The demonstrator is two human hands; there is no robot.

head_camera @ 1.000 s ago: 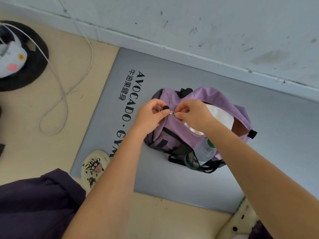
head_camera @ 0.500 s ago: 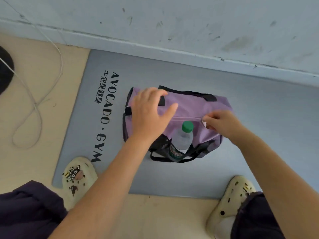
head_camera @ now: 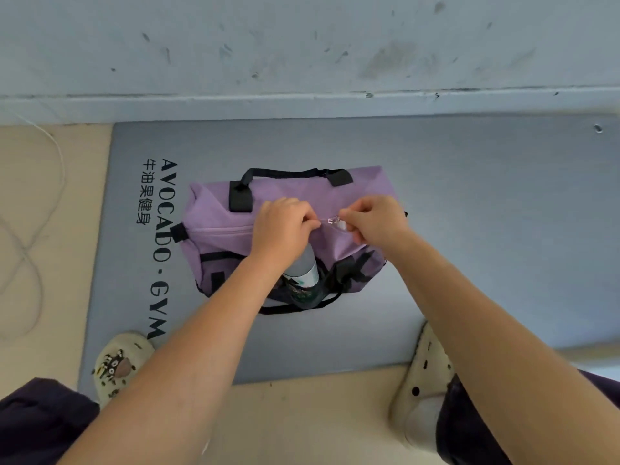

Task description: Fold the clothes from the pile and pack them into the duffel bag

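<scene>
Lying on its side on the grey mat [head_camera: 469, 229], close to the far wall, the purple duffel bag [head_camera: 285, 193] has its zipper line facing up, which puts the closure right under both hands. Most of the zipper [head_camera: 221, 229] looks already drawn shut from the left end, so the packing seems finished and only the last stretch at the right remains; no loose pile of clothes shows in this view.

A water bottle [head_camera: 303, 276] stands in the near side pocket, partly hidden by the left wrist. The black carry handle [head_camera: 285, 172] lies flat along the far edge, out of the way of the zipper.

The left hand [head_camera: 285, 226] sits on top of the bag with fingers curled, pinching the fabric or zipper track at its fingertips, apparently to hold the cloth taut. The right hand [head_camera: 372, 219] is just beside it, fingers and thumb closed in a narrow pinch on the small metal zipper pull [head_camera: 332, 220], with a bit of white showing beneath it. Both forearms reach forward from the near edge and converge over the middle of the bag. The person's pale clogs rest at the mat's near edge, left [head_camera: 117, 364] and right [head_camera: 422, 384].
</scene>
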